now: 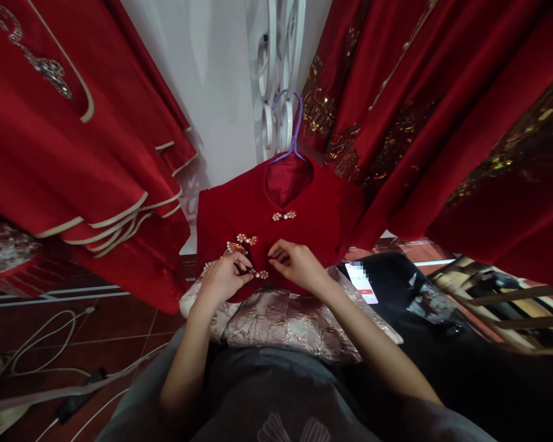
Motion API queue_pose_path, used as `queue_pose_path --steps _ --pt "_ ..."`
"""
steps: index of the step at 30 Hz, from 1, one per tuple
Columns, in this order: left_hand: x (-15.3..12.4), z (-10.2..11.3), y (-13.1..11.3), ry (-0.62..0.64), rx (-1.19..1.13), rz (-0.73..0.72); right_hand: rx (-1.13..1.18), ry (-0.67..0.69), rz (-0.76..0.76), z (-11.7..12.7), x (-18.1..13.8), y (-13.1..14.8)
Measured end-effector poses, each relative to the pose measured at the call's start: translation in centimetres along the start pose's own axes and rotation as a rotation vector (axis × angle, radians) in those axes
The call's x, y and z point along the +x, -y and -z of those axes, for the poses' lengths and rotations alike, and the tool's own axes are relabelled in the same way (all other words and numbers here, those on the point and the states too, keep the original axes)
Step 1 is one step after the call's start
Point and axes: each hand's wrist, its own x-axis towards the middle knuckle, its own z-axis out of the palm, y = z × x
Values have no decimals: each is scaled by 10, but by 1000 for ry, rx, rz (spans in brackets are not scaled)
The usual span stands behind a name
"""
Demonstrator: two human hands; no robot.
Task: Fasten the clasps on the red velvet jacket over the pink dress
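A red dress (pixel 322 212) with a pink brocade skirt (pixel 281 322) hangs from a purple hanger (pixel 292 132) in front of me. Pearl flower clasps run down its front, one (pixel 283 215) below the collar and another (pixel 246 239) lower left. My left hand (pixel 223 276) pinches the lowest clasp (pixel 260 274) with fingers closed. Just to the right of that clasp, my right hand (pixel 295 261) pinches the red fabric, fingers pressed together. Both hands nearly touch at the dress front.
Red embroidered garments (pixel 64 141) hang at the left, and more red garments (pixel 442 123) at the right. A white tag (pixel 362 281) dangles right of the dress. White cables (pixel 50 356) lie on the dark red floor at the left. A wooden frame (pixel 498 301) stands at the right.
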Motion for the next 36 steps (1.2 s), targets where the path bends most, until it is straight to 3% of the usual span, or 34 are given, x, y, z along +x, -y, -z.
queue_pose_path --steps 6,14,21,27,33,36 --pt "-5 0 -11 25 87 -29 -23 45 -88 20 -4 5" --pt "-6 -7 -25 73 178 1 -98 266 -155 -2 -6 -1" --pt "-2 -13 -21 55 50 7 28 213 -124 -19 2 -11" --pt "-1 -14 -17 29 -134 14 88 170 -115 -19 2 -10" --pt "2 -15 -8 40 -255 -24 124 210 -133 -10 3 -7" --pt "8 -19 -3 -61 -455 -19 163 323 -94 4 2 -9"
